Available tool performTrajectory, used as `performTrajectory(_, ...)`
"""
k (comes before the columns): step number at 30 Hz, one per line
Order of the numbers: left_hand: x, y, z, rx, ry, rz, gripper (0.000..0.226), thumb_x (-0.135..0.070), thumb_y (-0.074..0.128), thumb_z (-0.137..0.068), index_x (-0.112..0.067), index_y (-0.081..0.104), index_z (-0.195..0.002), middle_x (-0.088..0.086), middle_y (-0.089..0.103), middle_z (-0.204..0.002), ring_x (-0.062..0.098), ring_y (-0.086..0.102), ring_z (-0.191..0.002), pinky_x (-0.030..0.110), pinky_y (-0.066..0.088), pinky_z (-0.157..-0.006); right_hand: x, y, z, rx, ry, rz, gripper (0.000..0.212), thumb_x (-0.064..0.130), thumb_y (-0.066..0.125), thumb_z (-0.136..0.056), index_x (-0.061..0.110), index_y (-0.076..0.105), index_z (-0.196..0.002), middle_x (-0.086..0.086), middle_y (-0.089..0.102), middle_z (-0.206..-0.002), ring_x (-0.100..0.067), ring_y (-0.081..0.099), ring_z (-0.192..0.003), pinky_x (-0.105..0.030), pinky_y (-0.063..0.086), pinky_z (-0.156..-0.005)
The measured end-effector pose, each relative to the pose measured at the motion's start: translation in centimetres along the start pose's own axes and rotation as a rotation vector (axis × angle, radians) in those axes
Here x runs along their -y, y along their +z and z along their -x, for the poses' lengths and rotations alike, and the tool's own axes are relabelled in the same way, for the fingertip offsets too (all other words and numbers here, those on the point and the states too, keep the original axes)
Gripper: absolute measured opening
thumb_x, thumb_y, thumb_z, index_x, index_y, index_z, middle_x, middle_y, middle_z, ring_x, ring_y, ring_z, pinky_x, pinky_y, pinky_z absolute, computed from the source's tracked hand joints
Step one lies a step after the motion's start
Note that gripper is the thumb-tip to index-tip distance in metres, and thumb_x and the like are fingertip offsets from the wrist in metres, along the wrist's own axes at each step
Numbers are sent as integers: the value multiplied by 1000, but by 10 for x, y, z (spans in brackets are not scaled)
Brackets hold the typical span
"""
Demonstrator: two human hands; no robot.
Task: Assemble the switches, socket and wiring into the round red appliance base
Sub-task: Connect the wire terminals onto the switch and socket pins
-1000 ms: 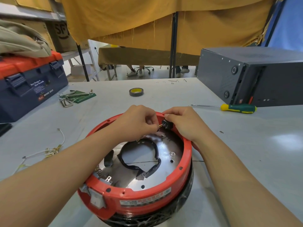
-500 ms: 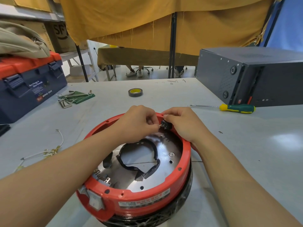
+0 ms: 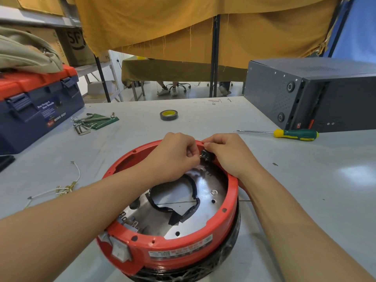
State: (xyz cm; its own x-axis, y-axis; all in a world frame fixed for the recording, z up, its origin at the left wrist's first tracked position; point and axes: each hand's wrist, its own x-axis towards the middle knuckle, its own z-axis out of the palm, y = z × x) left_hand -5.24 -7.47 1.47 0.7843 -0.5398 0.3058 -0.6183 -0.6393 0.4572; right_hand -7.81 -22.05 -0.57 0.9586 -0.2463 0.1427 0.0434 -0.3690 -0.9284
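Pinching black switch (image 3: 207, 155) inside red base (image 3: 183, 244) far rim, left hand (image 3: 175, 154), right hand (image 3: 227, 152)

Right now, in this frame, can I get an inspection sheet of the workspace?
Surface: grey table, bare around the base.
Job's things: round red base sits open side up; small black switch at its far rim.
Clutter: screwdriver, tape roll, hex keys, toolbox.
Grippers: left hand pinches at the switch terminals; right hand grips the switch.
Cables: loose white wires lie left of the base.
Surroundings: dark grey case, yellow cloth hanging behind.
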Motion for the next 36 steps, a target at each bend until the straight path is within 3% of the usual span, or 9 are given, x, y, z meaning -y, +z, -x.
performTrajectory(10,-5,3,2,-23,14,-64,8,-11,60,-80,-12,67,-75,-3,64,-67,9,57,-65,22,45,-63,2,0,2,-3,-14,11,19,9,56,-88,11,75,-93,-5,72,-89,-16,64,-86,-30,51,-82)
performTrajectory(14,-6,4,3,-32,7,-63,10,-11,59,-80,-15,64,-72,-7,59,-64,8,54,-63,21,44,-61,2,0,2,-8,-19,18,20,10,56,-88,12,75,-93,-3,72,-88,-12,63,-82,-22,48,-76)
performTrajectory(25,-5,4,0,-8,11,-45,12,-12,60,-80,-19,61,-70,-10,58,-62,5,55,-62,13,41,-58,4,-3,4,21,-18,52,20,12,55,-89,15,74,-95,-2,72,-92,-13,64,-87,-24,49,-79)
performTrajectory(29,2,-5,-1,59,-55,68,7,-14,62,-78,-15,68,-74,-6,63,-60,4,57,-54,22,50,-60,5,-5,4,30,-31,98,18,16,57,-89,16,74,-96,1,71,-93,-11,62,-85,-19,45,-73)
performTrajectory(33,6,-10,-1,155,-104,160,11,-14,65,-78,-20,69,-69,-9,61,-53,-1,52,-47,17,47,-53,5,-10,5,-39,-53,209,13,23,63,-86,18,70,-77,7,66,-74,-6,57,-71,-9,38,-56)
performTrajectory(36,4,-8,-2,155,-107,158,16,-12,64,-79,-20,67,-66,-11,59,-50,-2,49,-44,12,41,-48,4,-11,6,-100,-78,310,21,29,65,-85,16,67,-69,11,57,-62,-2,51,-61,-11,32,-49)
